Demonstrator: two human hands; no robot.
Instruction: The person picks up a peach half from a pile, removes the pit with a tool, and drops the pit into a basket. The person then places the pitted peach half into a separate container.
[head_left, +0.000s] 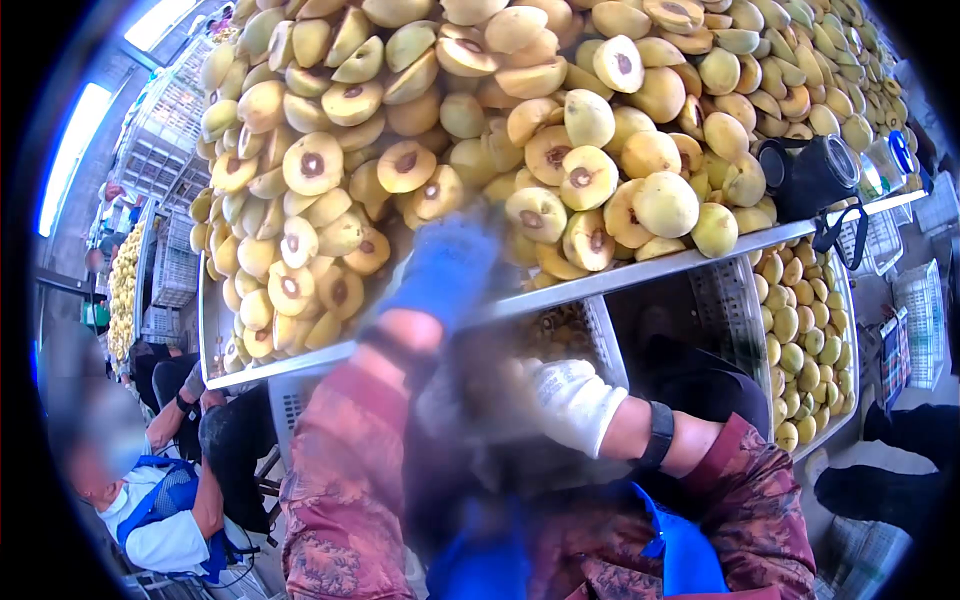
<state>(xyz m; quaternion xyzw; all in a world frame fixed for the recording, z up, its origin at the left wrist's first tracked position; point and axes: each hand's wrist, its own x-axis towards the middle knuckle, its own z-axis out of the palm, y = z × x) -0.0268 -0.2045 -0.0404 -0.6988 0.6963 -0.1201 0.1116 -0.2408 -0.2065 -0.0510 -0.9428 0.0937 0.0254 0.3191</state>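
At a metal-rimmed table [640, 274], had halved peaches [550, 150] heaped close, presumably for easy reach. Held the blue-gloved left hand [445, 262] at the pile, white-gloved right hand [578, 405] below the rim. Could not tell, for blur, either's finger spread or grip. Kept a fruit crate [728, 310] below, perhaps sparing tabletop room.

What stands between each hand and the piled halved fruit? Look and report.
The table's metal rim lies between the white-gloved right hand and the halved fruit. The blue-gloved left hand is past that rim, with nothing visible in its way; blur hides whether it touches fruit.
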